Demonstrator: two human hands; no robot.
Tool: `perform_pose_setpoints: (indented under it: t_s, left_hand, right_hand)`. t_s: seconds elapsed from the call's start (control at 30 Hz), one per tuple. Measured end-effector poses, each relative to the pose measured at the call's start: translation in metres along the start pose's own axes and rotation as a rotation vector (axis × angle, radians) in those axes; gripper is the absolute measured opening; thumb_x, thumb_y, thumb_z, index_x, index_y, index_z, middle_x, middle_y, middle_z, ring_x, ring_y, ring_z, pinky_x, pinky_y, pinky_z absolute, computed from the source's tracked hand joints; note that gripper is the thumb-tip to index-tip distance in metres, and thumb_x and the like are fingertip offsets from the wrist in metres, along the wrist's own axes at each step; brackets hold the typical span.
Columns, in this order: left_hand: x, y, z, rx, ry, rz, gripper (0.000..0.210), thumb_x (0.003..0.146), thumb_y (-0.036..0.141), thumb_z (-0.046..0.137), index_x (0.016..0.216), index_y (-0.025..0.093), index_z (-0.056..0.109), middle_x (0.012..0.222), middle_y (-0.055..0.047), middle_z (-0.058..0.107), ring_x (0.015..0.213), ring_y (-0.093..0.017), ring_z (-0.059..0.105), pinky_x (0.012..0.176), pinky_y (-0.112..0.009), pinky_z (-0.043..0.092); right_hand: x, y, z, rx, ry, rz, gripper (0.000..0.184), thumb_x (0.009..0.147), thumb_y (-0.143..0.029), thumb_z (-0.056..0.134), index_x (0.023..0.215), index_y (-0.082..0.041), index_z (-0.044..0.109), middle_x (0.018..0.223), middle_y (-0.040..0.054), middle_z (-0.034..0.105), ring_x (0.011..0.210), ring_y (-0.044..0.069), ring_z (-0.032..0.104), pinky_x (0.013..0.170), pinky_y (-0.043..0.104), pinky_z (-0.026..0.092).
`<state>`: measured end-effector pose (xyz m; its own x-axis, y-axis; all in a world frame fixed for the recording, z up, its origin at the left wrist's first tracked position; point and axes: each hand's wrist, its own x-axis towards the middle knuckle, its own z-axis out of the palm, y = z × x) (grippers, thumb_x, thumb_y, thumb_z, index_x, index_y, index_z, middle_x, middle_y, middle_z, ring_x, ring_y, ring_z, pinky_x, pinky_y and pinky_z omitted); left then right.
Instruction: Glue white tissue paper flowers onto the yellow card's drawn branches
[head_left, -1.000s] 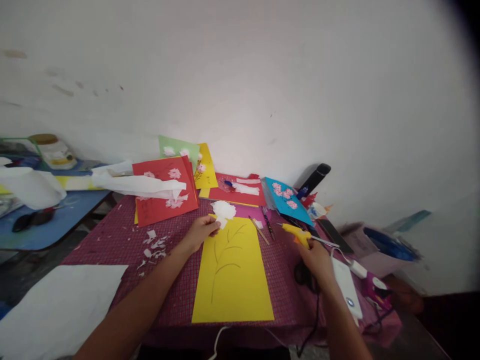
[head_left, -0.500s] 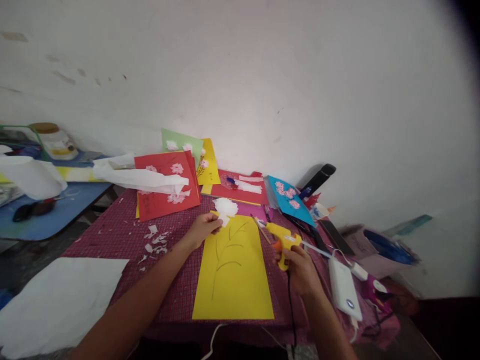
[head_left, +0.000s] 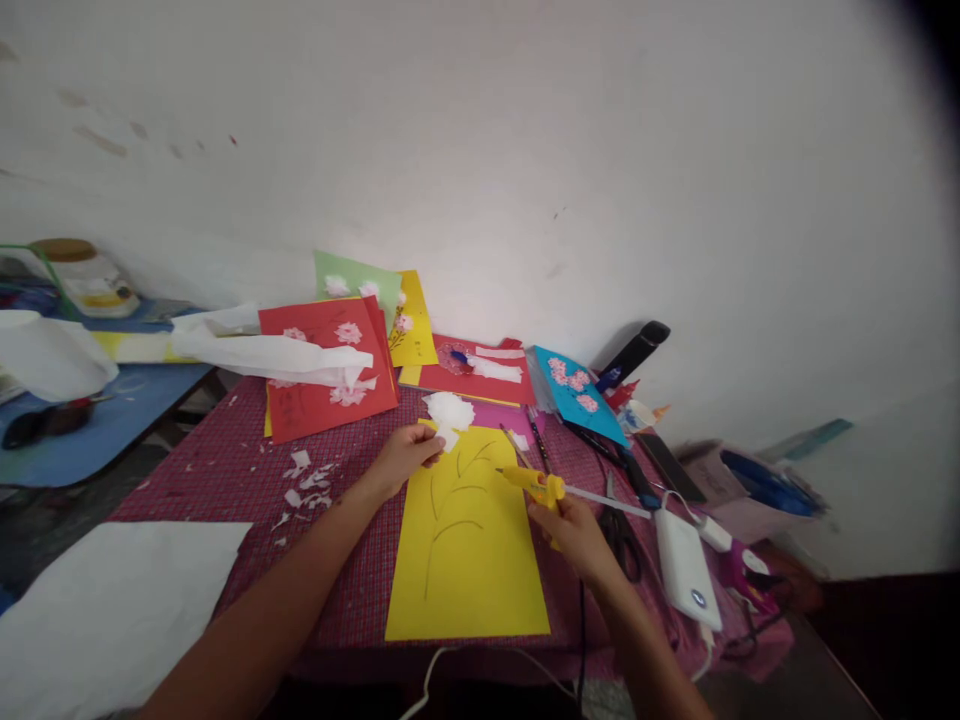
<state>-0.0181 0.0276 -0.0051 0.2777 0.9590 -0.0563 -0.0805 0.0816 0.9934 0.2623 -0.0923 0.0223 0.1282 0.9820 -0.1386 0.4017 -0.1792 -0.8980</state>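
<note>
A yellow sheet of paper [head_left: 480, 580] lies in front of me, with a dark branch drawn on it. My left hand [head_left: 412, 455] is closed on a small white paper piece [head_left: 448, 437] at the sheet's upper left corner. Just beyond it sits a heap of white paper pieces [head_left: 450, 410]. A yellow glue gun [head_left: 534, 484] is gripped in my right hand [head_left: 574, 530], its nozzle over the sheet's upper right part. A clear glue stick [head_left: 611, 502] juts from the back of the gun.
Scissors [head_left: 621, 535] and a white power bank [head_left: 686, 570] lie to the right. Torn paper scraps [head_left: 304, 490] are scattered on the left. Red flower cards [head_left: 330, 400] and a blue flower card [head_left: 581, 400] stand toward the wall. A large white sheet [head_left: 127, 610] covers the near left.
My right hand has brought the glue gun leftward over the yellow sheet, uncovering the scissors. The left hand keeps its hold on the paper piece. The view has shifted slightly.
</note>
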Motion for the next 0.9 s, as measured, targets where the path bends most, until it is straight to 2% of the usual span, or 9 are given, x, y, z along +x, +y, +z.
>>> perform_pose_setpoints:
  t_s: [0.2, 0.4, 0.6, 0.73, 0.9]
  left_hand:
    - [0.0, 0.002, 0.0, 0.012, 0.0, -0.006, 0.025, 0.076, 0.039, 0.068, 0.071, 0.016, 0.06, 0.064, -0.001, 0.061, 0.056, -0.011, 0.053, 0.056, -0.024, 0.039]
    - [0.0, 0.001, 0.0, 0.018, -0.003, -0.003, 0.026, 0.076, 0.04, 0.067, 0.073, 0.015, 0.061, 0.065, -0.001, 0.062, 0.056, -0.011, 0.052, 0.056, -0.024, 0.039]
    - [-0.001, 0.003, 0.0, 0.014, -0.014, -0.017, 0.027, 0.076, 0.04, 0.067, 0.073, 0.015, 0.059, 0.065, 0.0, 0.06, 0.057, -0.011, 0.052, 0.056, -0.024, 0.039]
    - [-0.001, 0.004, 0.0, 0.022, -0.022, -0.014, 0.027, 0.076, 0.041, 0.067, 0.073, 0.015, 0.06, 0.066, 0.0, 0.061, 0.058, -0.011, 0.052, 0.057, -0.023, 0.039]
    - [-0.001, 0.004, 0.0, 0.028, -0.024, -0.019, 0.027, 0.077, 0.04, 0.066, 0.074, 0.015, 0.059, 0.066, 0.001, 0.06, 0.057, -0.01, 0.051, 0.057, -0.023, 0.039]
  right_hand:
    - [0.005, -0.003, 0.002, 0.049, -0.086, 0.028, 0.029, 0.078, -0.037, 0.062, 0.096, -0.014, 0.065, 0.06, -0.0022, 0.056, 0.05, 0.012, 0.047, 0.048, 0.024, 0.034]
    - [0.009, -0.004, 0.005, -0.033, -0.091, -0.012, 0.018, 0.079, -0.034, 0.06, 0.08, -0.017, 0.06, 0.056, -0.0042, 0.049, 0.049, 0.012, 0.044, 0.047, 0.024, 0.034]
    - [0.011, -0.006, 0.005, -0.124, -0.081, -0.088, 0.026, 0.084, -0.041, 0.057, 0.07, -0.02, 0.055, 0.054, -0.0029, 0.047, 0.05, 0.013, 0.043, 0.048, 0.024, 0.036]
    - [0.011, -0.006, 0.005, -0.207, -0.062, -0.151, 0.029, 0.086, -0.044, 0.054, 0.073, -0.019, 0.06, 0.054, -0.0012, 0.049, 0.056, 0.016, 0.048, 0.05, 0.024, 0.039]
    - [0.012, -0.006, 0.006, -0.249, -0.095, -0.186, 0.033, 0.09, -0.045, 0.049, 0.086, -0.017, 0.064, 0.06, 0.0004, 0.054, 0.062, 0.018, 0.052, 0.054, 0.026, 0.042]
